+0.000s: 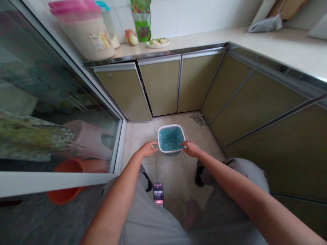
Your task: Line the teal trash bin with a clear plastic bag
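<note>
A small trash bin (171, 152) with a white rim stands on the tiled floor, lined with a thin plastic bag (170, 137) that looks teal inside. Some clear film shows outside the rim. At the bin's left side is my left hand (148, 149), its thumb and fingers apart with nothing visible between them, just short of the rim. My right hand (191, 149) is at the right front corner, its fingertips over the rim and closed on it. Whether it also pinches the bag's edge is too small to tell.
Cabinets (159, 86) run behind and to the right under a counter (204, 35). On it are a pink-lidded container (84, 34), a green pouch (143, 25) and a plate (158, 45) of food. A glass sliding door (120, 146) bounds the left. A crumpled grey cloth-like thing (198, 119) lies behind the bin.
</note>
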### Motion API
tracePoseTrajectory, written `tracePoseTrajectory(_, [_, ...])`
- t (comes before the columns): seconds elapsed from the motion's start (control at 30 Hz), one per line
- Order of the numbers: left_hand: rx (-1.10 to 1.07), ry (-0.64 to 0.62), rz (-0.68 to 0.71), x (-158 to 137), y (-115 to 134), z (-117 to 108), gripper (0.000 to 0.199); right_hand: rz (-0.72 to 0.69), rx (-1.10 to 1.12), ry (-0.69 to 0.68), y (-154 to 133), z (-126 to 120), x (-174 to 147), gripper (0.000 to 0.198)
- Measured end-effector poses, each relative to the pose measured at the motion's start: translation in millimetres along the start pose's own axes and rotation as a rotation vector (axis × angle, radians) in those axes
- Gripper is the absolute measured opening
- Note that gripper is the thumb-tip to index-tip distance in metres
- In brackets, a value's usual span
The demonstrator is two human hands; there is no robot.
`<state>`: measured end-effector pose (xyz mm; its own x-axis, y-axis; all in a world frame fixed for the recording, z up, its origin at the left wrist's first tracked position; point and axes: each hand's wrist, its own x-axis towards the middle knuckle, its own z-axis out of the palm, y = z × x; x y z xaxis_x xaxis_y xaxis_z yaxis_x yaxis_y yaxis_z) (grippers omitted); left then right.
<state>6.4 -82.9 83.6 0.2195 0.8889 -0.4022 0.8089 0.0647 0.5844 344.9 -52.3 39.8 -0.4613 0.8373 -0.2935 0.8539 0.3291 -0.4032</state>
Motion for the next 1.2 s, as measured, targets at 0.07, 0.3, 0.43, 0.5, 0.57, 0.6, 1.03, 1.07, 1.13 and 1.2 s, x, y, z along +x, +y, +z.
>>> tracePoseTrajectory(0.07, [0.080, -0.021, -0.036, 5.2, -3.3, 6.1, 0.046, 0.028, -0.017, -0.030, 1.5, 15.1, 5.7, 0.041])
tracePoseTrajectory(0.3, [0.132, -0.203, -0.073, 10.9, -9.0, 28.4, 0.055, 0.054, -0.039, -0.138, -3.3, 35.7, 17.1, 0.042])
tracePoseTrajectory(0.43, [0.181, -0.224, -0.076, 12.0, -10.2, 27.9, 0.056, 0.083, -0.026, -0.174, -4.4, 39.6, 23.2, 0.047])
tracePoseTrajectory(0.5, [0.188, -0.223, -0.071, 13.3, -10.6, 25.2, 0.056, 0.089, -0.026, -0.180, -4.5, 39.2, 26.2, 0.050])
tracePoseTrajectory(0.57, [0.178, -0.201, -0.066, 15.1, -10.9, 22.5, 0.055, 0.078, -0.032, -0.179, -4.9, 36.2, 28.6, 0.052])
tracePoseTrajectory(0.6, [0.171, -0.185, -0.063, 16.3, -10.9, 21.5, 0.054, 0.073, -0.037, -0.179, -5.4, 33.8, 29.6, 0.053])
tracePoseTrajectory(1.03, [0.108, -0.134, -0.013, 23.4, -8.7, 13.7, 0.051, -0.003, -0.006, -0.107, -20.3, -43.4, 33.8, 0.044])
tracePoseTrajectory(1.07, [0.121, -0.140, -0.019, 22.9, -7.0, 14.4, 0.049, -0.013, 0.017, -0.095, -22.4, -54.4, 35.3, 0.042])
tracePoseTrajectory(1.13, [0.152, -0.161, -0.027, 21.8, -2.8, 17.2, 0.047, -0.038, 0.049, -0.071, -26.8, -77.5, 40.4, 0.039])
tracePoseTrajectory(1.2, [0.197, -0.195, -0.031, 20.6, 1.5, 21.3, 0.049, -0.063, 0.060, -0.037, -31.5, -100.9, 48.4, 0.036])
